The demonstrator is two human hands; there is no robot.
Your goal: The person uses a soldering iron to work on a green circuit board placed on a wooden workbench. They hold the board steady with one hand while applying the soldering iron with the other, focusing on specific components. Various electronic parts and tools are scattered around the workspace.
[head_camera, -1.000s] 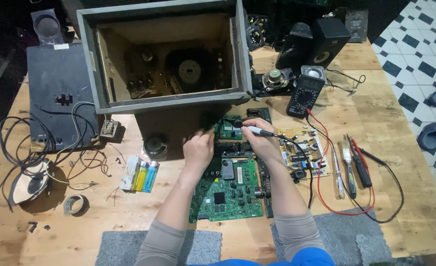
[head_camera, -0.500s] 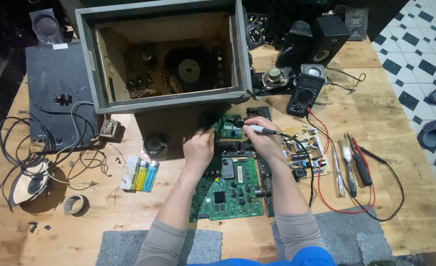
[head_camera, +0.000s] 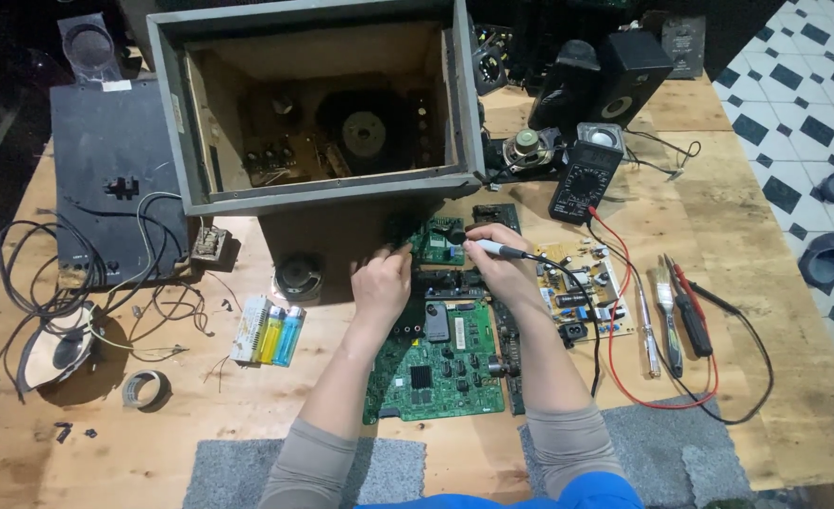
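Boards fill the middle of the table (head_camera: 134, 452): a large green circuit board (head_camera: 440, 363) lies under our forearms, and a smaller green board (head_camera: 436, 243) sits at its twelve o'clock, against the open wooden speaker box (head_camera: 322, 104). Our right hand (head_camera: 497, 264) is closed around a pen-like tool (head_camera: 492, 248), its tip on the small board; our left hand (head_camera: 381, 283) is curled with fingertips pressing at that board's edge, holding nothing that we can make out. At three o'clock red and black leads (head_camera: 615, 311) trail from the meter (head_camera: 582, 179). We judge the tip could slip and bridge nearby parts if the board shifts, or a lead could snag our wrist.
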